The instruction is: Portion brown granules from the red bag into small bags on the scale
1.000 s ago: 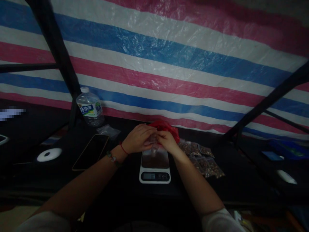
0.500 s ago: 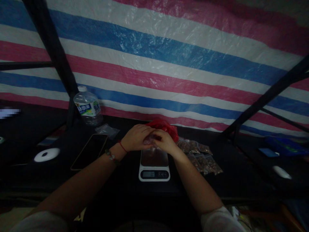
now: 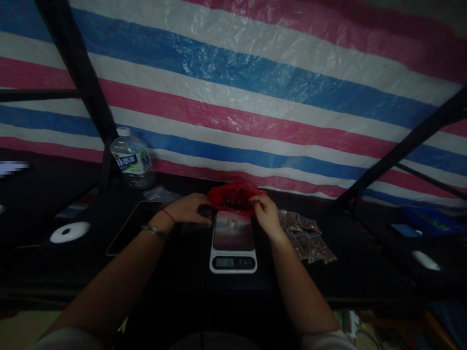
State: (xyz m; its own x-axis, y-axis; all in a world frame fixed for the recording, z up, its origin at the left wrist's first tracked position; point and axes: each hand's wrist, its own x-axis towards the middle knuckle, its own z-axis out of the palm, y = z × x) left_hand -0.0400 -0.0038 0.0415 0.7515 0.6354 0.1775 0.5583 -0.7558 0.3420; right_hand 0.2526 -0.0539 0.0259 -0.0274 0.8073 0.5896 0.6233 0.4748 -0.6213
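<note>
Hands at the scale (image 3: pixel 233 241): my right hand (image 3: pixel 267 215) pinches the red bag (image 3: pixel 233 198) rim just beyond it; my left hand (image 3: pixel 189 210) rests flat, grip indeterminate, beside the phone (image 3: pixel 134 227).

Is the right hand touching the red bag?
Touching. The head view shows the right hand with its fingers pinching the red bag's right edge.

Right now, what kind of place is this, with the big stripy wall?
It looks like a makeshift packing spot under a tarp shelter, though I can't be sure. A striped plastic sheet hangs on dark poles, and a small scale sits on a dark table beside little filled bags.
</note>
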